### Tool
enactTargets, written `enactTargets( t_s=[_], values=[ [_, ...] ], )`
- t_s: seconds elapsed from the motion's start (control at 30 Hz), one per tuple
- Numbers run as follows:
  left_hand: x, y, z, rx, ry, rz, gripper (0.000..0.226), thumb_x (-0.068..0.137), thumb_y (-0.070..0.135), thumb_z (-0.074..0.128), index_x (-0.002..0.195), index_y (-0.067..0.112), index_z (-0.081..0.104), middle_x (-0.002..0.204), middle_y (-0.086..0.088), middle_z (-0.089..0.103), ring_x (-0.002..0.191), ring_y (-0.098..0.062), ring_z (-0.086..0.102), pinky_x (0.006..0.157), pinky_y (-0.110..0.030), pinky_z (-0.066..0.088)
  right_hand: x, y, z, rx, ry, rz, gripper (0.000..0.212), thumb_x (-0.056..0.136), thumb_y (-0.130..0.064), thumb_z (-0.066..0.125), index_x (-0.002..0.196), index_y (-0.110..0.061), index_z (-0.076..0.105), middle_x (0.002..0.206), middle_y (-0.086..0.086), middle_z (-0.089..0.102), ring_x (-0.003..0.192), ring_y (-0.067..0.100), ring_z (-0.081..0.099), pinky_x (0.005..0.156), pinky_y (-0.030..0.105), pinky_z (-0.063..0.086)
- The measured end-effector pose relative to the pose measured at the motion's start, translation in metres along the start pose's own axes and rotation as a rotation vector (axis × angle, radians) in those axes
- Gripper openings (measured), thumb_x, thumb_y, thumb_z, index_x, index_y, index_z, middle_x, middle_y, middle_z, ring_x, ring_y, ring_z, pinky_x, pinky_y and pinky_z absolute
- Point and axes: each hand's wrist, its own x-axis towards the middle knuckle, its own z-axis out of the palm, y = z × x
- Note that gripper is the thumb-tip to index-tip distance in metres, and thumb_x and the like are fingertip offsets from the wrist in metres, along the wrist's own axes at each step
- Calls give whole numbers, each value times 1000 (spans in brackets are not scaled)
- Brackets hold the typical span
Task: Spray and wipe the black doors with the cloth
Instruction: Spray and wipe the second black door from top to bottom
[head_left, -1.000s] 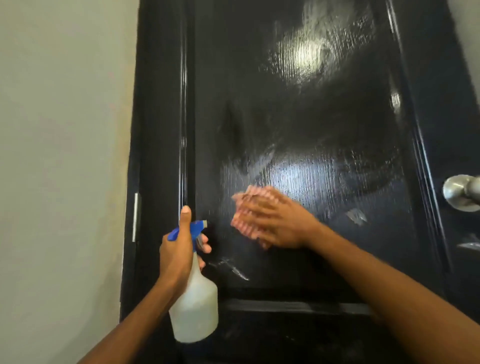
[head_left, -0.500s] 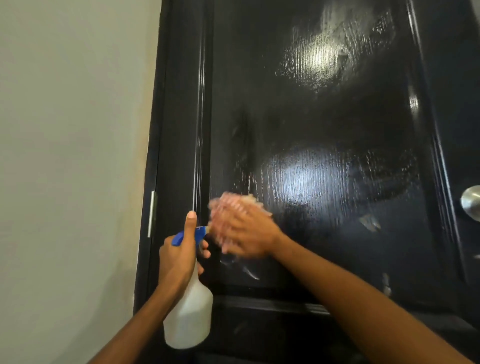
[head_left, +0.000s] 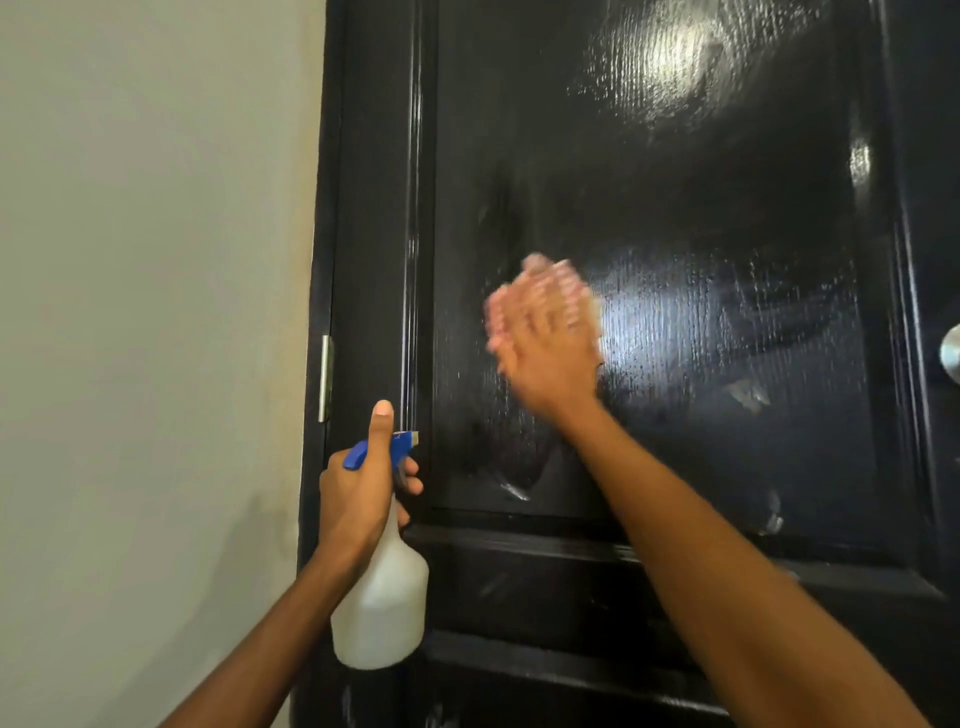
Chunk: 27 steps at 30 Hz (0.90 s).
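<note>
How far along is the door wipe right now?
Done: spray already covers the upper panel of the door, which shines wet and streaky. In hand: the right hand presses the pink cloth flat on the panel, blurred mid-stroke; the left hand grips the spray bottle. Left: smears low on the panel; the lower panel looks unwiped.

a home interior: a glossy black panelled door (head_left: 675, 208) with a round metal knob (head_left: 951, 353), hinged beside a plain painted wall (head_left: 145, 260).
</note>
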Motion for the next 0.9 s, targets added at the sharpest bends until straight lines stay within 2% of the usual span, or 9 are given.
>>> enactTargets(
  t_s=[0.13, 0.27, 0.37, 0.5, 0.63, 0.7, 0.77, 0.83, 0.9],
  values=[
    [-14, -8, -2, 22, 6, -29, 71, 90, 68, 44, 82, 4, 72, 71, -18, 70, 63, -32, 65, 51, -33, 50, -106, -42, 31, 20, -190, -701, 58, 107, -49, 31, 161, -27, 27, 168, 8, 22, 156, 32, 16, 122, 66, 3],
    [-29, -11, 8, 19, -58, -49, 71, 87, 70, 43, 84, 5, 71, 71, -15, 70, 63, -30, 66, 49, -32, 51, -146, 5, 26, -78, -282, -824, 60, 100, -53, 46, 156, -34, 38, 161, 1, 40, 151, 27, 33, 122, 63, 15],
    [-35, -10, 26, 0, -107, -59, 70, 87, 69, 45, 84, 4, 71, 69, -13, 70, 61, -27, 66, 47, -31, 51, -143, 65, 6, -46, -226, -568, 58, 102, -58, 37, 156, -35, 36, 162, 1, 37, 153, 27, 27, 124, 59, 9],
    [-41, -2, 51, -42, -201, -61, 67, 91, 64, 46, 81, 3, 71, 67, -12, 69, 58, -25, 64, 45, -30, 50, -133, 159, -35, -85, -113, -3, 64, 103, -54, 23, 162, -30, 13, 170, 7, 14, 157, 31, 12, 124, 52, -13],
    [-47, 6, 69, -83, -264, -38, 65, 91, 64, 45, 77, 5, 70, 64, -11, 67, 51, -20, 61, 41, -27, 47, -145, 196, -50, -31, 16, 601, 69, 102, -56, 20, 164, -26, 14, 172, 4, 7, 158, 28, 2, 125, 58, -1],
    [-50, 6, 75, -85, -287, -36, 69, 88, 68, 45, 77, 4, 70, 64, -12, 67, 52, -22, 61, 43, -28, 47, -151, 170, -47, 18, 18, 719, 69, 102, -54, 17, 163, -22, 15, 170, 11, 13, 156, 34, 9, 124, 61, 1],
    [-53, 4, 82, -94, -296, -37, 73, 88, 70, 45, 78, 2, 71, 66, -14, 68, 55, -26, 61, 45, -31, 47, -173, 136, -36, 29, -61, 478, 64, 105, -48, 26, 161, -16, 26, 164, 18, 28, 152, 39, 23, 122, 60, 12],
    [-57, 1, 87, -89, -300, -22, 74, 89, 70, 44, 78, 1, 71, 65, -16, 68, 56, -29, 61, 47, -32, 48, -219, 119, -24, -25, -156, -44, 59, 106, -46, 38, 158, -20, 35, 163, 15, 33, 152, 36, 25, 120, 62, 21],
    [-63, 1, 94, -98, -315, -15, 74, 91, 69, 43, 77, 2, 71, 66, -17, 68, 55, -28, 61, 46, -31, 48, -254, 148, -25, -115, -214, -362, 59, 106, -50, 42, 160, -28, 31, 166, 6, 29, 155, 30, 22, 121, 62, 20]
  ],
)
